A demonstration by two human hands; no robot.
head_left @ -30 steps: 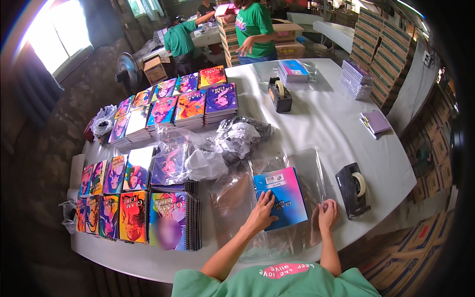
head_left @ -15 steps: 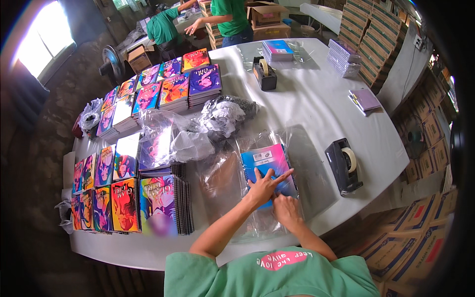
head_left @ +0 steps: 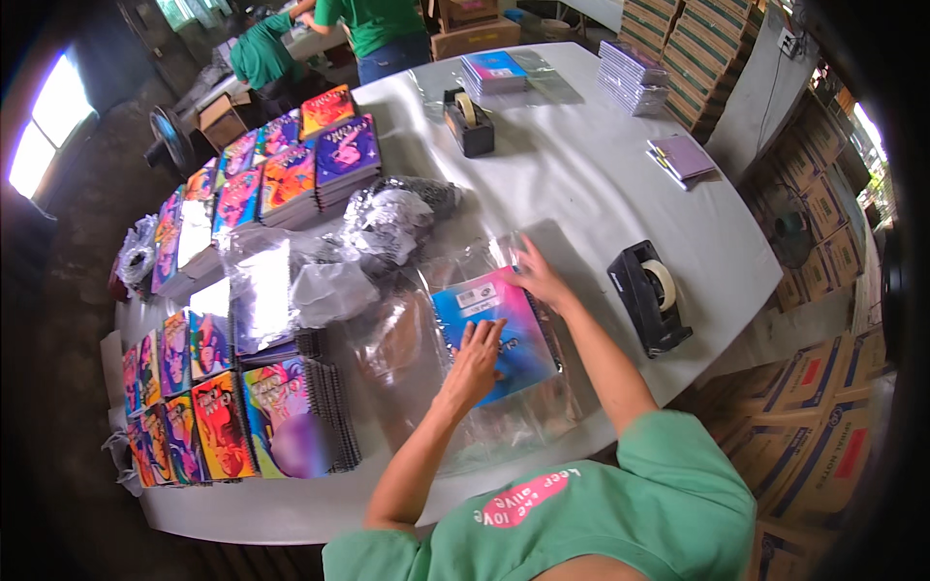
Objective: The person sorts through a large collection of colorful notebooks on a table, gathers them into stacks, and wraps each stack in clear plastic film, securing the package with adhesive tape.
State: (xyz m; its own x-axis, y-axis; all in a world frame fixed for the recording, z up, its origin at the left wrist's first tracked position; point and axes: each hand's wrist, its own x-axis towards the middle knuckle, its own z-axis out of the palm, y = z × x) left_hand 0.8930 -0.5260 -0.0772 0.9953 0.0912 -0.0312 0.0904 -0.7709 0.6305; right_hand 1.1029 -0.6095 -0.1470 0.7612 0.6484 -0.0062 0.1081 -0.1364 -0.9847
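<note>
A blue and pink spiral notebook (head_left: 528, 353) lies on clear plastic wrapping (head_left: 465, 441) at the near middle of the table. My left hand (head_left: 473, 363) rests on its cover, fingers stretched out and pressing lightly. At the notebook's upper right corner is my right hand (head_left: 540, 278), its fingers apart over the plastic's far part; no firm grip shows. To the right stands a black tape dispenser (head_left: 644, 300) with a roll of clear tape. Crumpled clear plastic bags (head_left: 334, 290) lie left of the notebook.
Stacks of colourful spiral notebooks (head_left: 225, 416) fill the table's left side. Farther back are another tape dispenser (head_left: 469, 124), a notebook stack (head_left: 492, 73) and wrapped packs (head_left: 632, 79). A purple notepad (head_left: 683, 158) lies at right. Cartons (head_left: 785, 436) stand beside the table. Two people in green work behind.
My right hand has moved from the notebook's lower edge up to its upper right corner. My left hand has slid lower, its fingers closer together. The whole view has shifted and tilted.
</note>
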